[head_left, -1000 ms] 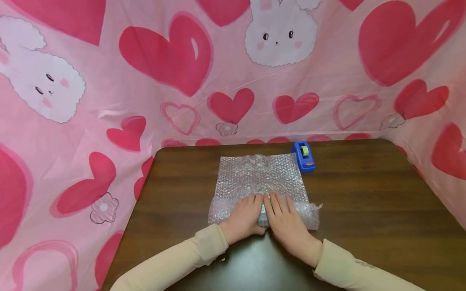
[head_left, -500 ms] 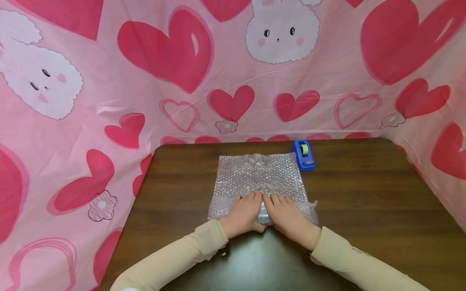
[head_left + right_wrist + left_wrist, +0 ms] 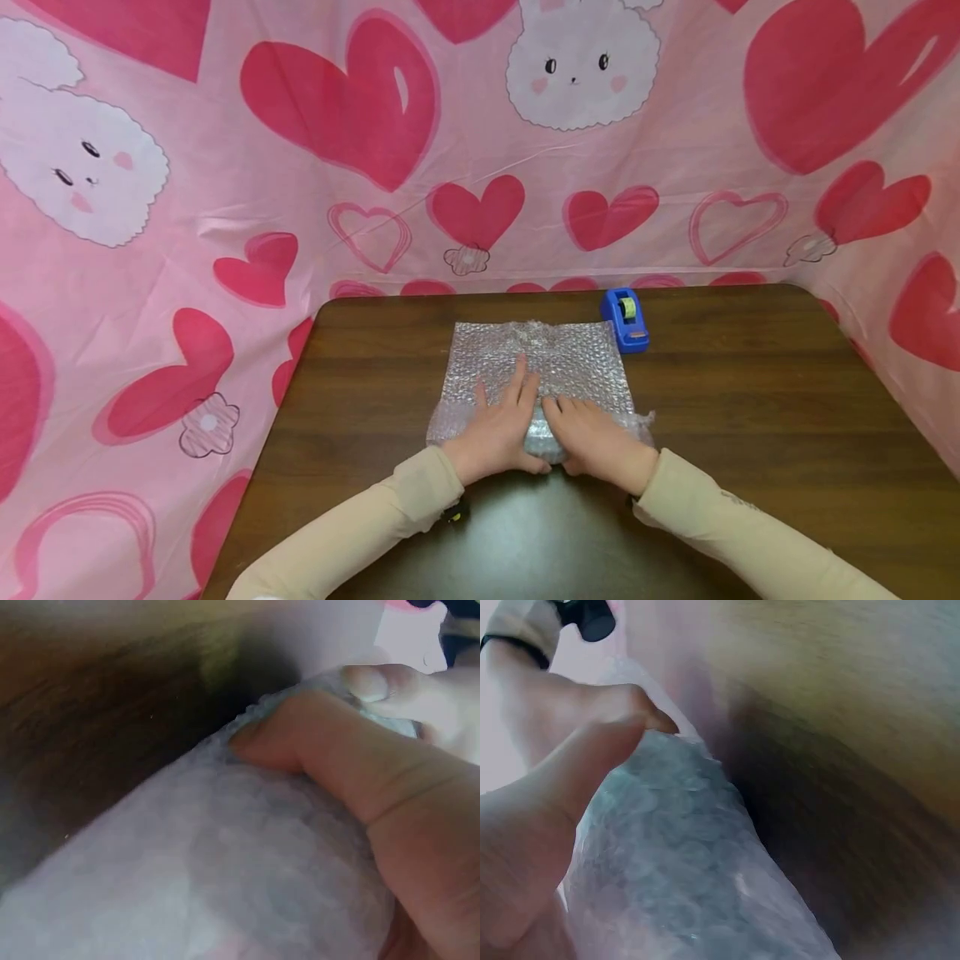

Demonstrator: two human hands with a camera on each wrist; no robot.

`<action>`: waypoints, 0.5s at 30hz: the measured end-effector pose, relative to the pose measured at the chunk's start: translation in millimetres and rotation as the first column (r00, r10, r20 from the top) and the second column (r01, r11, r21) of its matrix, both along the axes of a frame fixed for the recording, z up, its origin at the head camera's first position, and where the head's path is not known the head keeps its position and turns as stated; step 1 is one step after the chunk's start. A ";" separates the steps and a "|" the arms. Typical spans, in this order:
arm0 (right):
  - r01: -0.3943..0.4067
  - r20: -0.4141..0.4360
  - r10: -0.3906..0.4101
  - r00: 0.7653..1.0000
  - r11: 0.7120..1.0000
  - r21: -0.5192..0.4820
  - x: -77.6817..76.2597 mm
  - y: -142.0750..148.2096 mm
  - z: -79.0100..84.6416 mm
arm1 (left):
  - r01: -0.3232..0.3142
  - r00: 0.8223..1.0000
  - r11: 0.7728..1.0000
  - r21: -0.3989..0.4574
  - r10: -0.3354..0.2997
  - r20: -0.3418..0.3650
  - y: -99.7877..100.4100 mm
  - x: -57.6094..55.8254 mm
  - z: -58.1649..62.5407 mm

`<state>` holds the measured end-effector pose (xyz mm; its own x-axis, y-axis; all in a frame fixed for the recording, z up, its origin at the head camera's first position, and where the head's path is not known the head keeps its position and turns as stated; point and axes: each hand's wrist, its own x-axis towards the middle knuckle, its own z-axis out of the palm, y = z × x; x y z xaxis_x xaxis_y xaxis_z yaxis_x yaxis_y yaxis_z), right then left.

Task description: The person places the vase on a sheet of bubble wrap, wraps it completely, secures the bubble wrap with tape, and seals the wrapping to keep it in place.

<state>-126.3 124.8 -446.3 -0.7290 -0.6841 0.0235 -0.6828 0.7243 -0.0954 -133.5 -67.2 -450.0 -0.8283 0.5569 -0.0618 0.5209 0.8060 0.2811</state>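
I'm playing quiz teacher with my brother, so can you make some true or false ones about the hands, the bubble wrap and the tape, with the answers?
1. The left hand and the right hand both touch the bubble wrap. True.
2. The right hand is holding the tape. False: it holds the bubble wrap.
3. The blue tape dispenser stands on the table. True.
4. All the bubble wrap is rolled up. False: the far part lies spread out.
5. The pink cloth has hearts on it. True.
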 end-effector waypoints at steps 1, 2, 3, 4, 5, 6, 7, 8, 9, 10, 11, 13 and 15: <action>0.001 0.012 -0.001 1.000 1.000 0.001 -1.5 0.3 0.5 | 0.003 0.999 1.000 0.004 -0.003 -0.050 -1.0 2.0 -0.4; 0.004 0.027 -0.004 1.000 1.000 0.004 -2.9 0.7 0.9 | 0.010 0.993 1.000 -0.006 -0.011 -0.116 -1.7 4.4 -1.1; 0.004 0.037 -0.004 0.999 1.000 0.006 -4.3 1.1 1.3 | 0.019 0.983 1.000 -0.025 -0.023 -0.183 -2.3 7.2 -1.9; 0.003 0.048 -0.004 0.999 1.000 0.006 -5.5 1.2 2.1 | 0.026 0.968 0.998 -0.052 -0.038 -0.249 -2.2 10.3 -2.7; 0.002 0.059 -0.003 0.998 1.000 0.009 -6.7 1.2 2.8 | 0.032 0.952 0.996 -0.079 -0.054 -0.301 -1.8 13.5 -3.3; 0.004 0.076 -0.005 0.997 1.000 0.013 -8.2 1.1 3.4 | 0.036 0.934 0.993 -0.111 -0.072 -0.350 -1.3 16.9 -4.3; 0.005 0.097 -0.007 0.995 1.000 0.014 -9.4 0.6 4.4 | 0.038 0.915 0.989 -0.144 -0.092 -0.393 -0.8 19.9 -5.3; 0.009 0.117 -0.011 0.993 1.000 0.014 -10.5 -0.1 5.4 | 0.036 0.899 0.984 -0.177 -0.109 -0.423 0.0 22.5 -7.1; 0.012 0.133 -0.013 0.991 1.000 0.012 -11.4 -0.6 6.1 | 0.033 0.892 0.980 -0.198 -0.118 -0.437 1.0 24.9 -8.6; 0.015 0.150 -0.016 0.989 1.000 0.011 -12.2 -0.9 6.5 | 0.025 0.887 0.977 -0.212 -0.120 -0.446 2.2 26.7 -11.1; 0.017 0.166 -0.018 0.986 1.000 0.008 -12.8 -1.2 6.6 | 0.018 0.882 0.974 -0.227 -0.122 -0.456 3.2 28.4 -13.7; 0.014 0.183 -0.011 0.983 1.000 -0.012 -13.5 -1.2 6.5 | -0.003 0.865 0.966 -0.258 -0.127 -0.485 5.3 30.4 -19.4; 0.008 0.191 0.000 0.982 0.999 -0.037 -13.9 -0.5 5.6 | -0.026 0.850 0.960 -0.279 -0.126 -0.511 7.8 31.2 -25.2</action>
